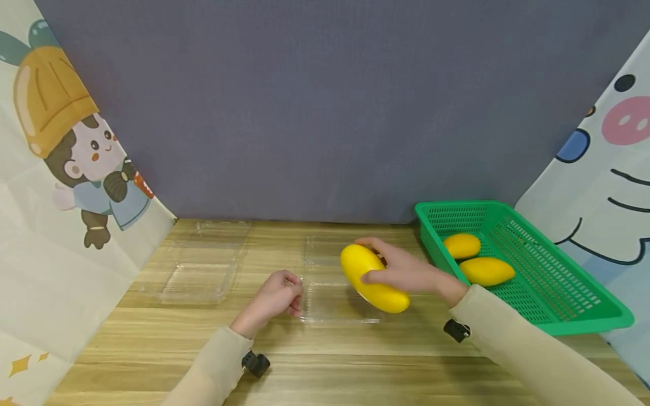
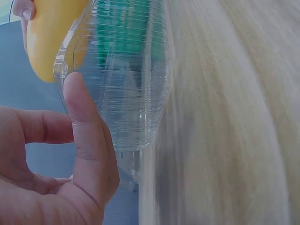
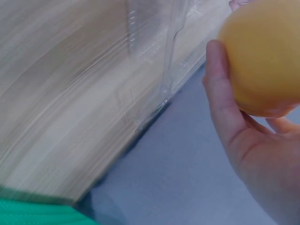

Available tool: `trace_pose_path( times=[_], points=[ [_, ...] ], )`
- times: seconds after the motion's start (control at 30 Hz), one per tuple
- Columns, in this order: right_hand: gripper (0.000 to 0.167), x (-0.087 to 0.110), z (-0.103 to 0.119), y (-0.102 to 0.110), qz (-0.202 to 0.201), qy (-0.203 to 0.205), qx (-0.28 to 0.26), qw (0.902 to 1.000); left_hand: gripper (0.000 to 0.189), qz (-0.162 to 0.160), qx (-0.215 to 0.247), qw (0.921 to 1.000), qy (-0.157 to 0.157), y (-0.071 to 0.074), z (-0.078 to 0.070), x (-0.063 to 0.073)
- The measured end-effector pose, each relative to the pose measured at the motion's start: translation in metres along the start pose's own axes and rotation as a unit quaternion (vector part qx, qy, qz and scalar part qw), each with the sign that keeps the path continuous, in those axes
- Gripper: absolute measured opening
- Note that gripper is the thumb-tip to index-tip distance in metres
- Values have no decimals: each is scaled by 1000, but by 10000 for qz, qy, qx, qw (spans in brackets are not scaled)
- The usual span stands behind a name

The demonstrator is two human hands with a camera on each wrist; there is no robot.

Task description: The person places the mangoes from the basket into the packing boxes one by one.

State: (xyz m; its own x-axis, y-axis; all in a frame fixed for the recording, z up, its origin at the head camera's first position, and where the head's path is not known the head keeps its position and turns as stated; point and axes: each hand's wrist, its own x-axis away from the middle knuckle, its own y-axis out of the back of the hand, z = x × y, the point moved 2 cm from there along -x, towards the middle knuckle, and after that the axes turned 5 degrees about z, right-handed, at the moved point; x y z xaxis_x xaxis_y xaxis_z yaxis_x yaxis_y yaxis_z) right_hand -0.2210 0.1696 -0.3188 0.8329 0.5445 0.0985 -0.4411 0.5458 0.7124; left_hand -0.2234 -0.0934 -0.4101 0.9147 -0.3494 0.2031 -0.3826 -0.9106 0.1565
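My right hand grips a yellow mango, tilted above the right-hand clear plastic box. In the right wrist view the thumb and fingers wrap around the mango. My left hand is at the left edge of that box. From the left wrist, the thumb and a finger of the hand pinch the rim of the clear box. The box's lid stretches back from it on the table, partly hidden by the right hand.
A second clear plastic box lies at the left of the wooden table. To the right stands a green basket with two mangoes inside. A grey wall rises behind the table.
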Motion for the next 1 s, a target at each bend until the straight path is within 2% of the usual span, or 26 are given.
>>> trace_pose_path(
  times=[0.33, 0.7, 1.0],
  points=[
    [68, -3, 4, -8, 115, 134, 144, 9997, 31, 37, 177, 9998, 18, -3, -2, 2],
    [72, -7, 9, -17, -196, 243, 1034, 9942, 30, 32, 237, 9997, 41, -4, -1, 1],
    [75, -9, 12, -26, -164, 410, 1502, 9877, 31, 52, 204, 9998, 29, -5, -4, 3]
  ],
)
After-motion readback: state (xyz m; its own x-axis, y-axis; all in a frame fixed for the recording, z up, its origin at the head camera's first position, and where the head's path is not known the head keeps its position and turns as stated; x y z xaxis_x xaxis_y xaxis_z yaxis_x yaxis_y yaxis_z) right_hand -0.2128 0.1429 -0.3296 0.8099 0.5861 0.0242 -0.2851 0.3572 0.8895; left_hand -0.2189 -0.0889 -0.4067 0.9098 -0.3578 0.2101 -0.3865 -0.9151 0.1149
